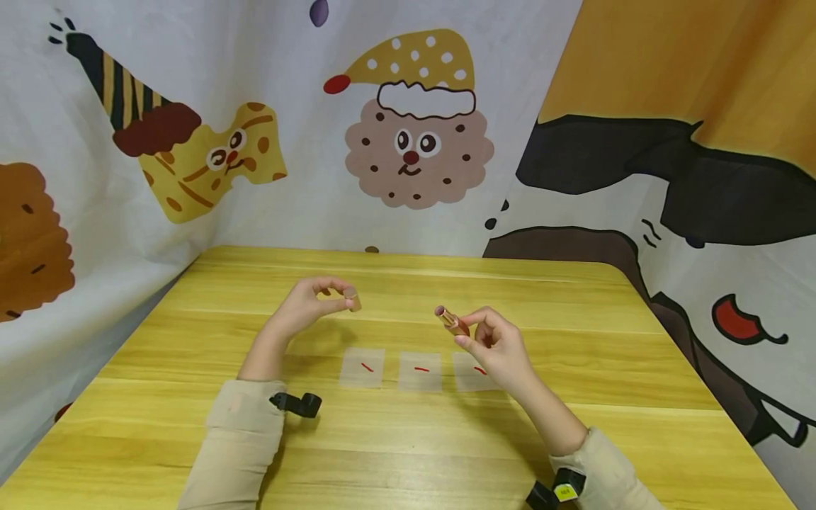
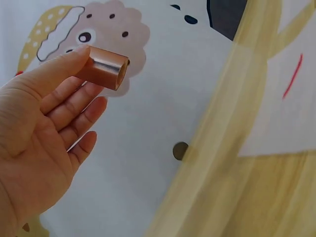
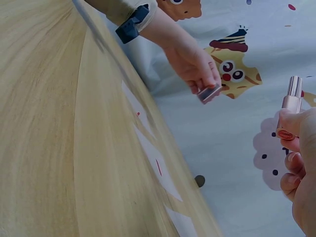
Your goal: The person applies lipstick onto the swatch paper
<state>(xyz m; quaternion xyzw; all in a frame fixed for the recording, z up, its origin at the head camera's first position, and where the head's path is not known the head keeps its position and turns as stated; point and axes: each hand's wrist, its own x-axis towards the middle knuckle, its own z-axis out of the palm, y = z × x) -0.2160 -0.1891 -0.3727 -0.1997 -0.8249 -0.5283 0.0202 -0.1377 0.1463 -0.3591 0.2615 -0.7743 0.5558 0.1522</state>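
My left hand (image 1: 307, 306) pinches a shiny rose-gold lipstick cap (image 2: 106, 70) between thumb and fingers, above the table. In the left wrist view the cap's hollow end faces right, away from the palm. To the right, my right hand (image 1: 500, 346) holds the uncapped lipstick (image 1: 451, 321) by its base, its tip tilted up and left in the head view. The cap and lipstick are apart. Below the hands lie three small white paper squares, left (image 1: 350, 377), middle (image 1: 420, 382) and right (image 1: 470, 382), each with a short red stroke. My right hand partly overlaps the right square.
The wooden table (image 1: 408, 439) has a light yellow grain. Behind it hangs a white curtain (image 1: 306, 212) printed with cartoon figures. Black wrist cameras sit on the left sleeve (image 1: 239, 425) and right sleeve (image 1: 605, 471).
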